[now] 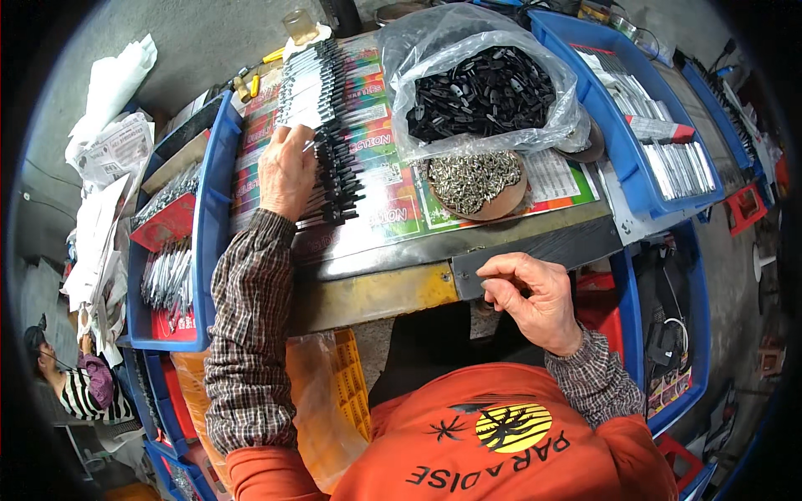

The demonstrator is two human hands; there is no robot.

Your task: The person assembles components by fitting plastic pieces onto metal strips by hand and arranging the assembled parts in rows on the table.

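Observation:
A long row of slim metal pieces with black parts point(337, 179) lies along the left of the table. Over its left side is my left hand point(288, 171), fingers curled and closed at the pieces; a shiny bit shows by the fingertips, but what they grip is hidden. My right hand point(535, 301) hovers by the table's front edge, thumb and forefinger pinched together. Anything between them is too small to make out. Beyond it, a round dish point(518, 199) holds a heap of small metal pins point(472, 179). Behind the dish, a clear plastic bag point(570, 92) lies open around black oval pieces point(480, 92).
Blue bins point(219, 184) with metal parts flank the table at left, and another blue bin point(614, 108) stands at right. A glass jar point(298, 27) and a yellow-handled tool point(274, 55) lie at the back. Another person point(79, 380) sits at far left.

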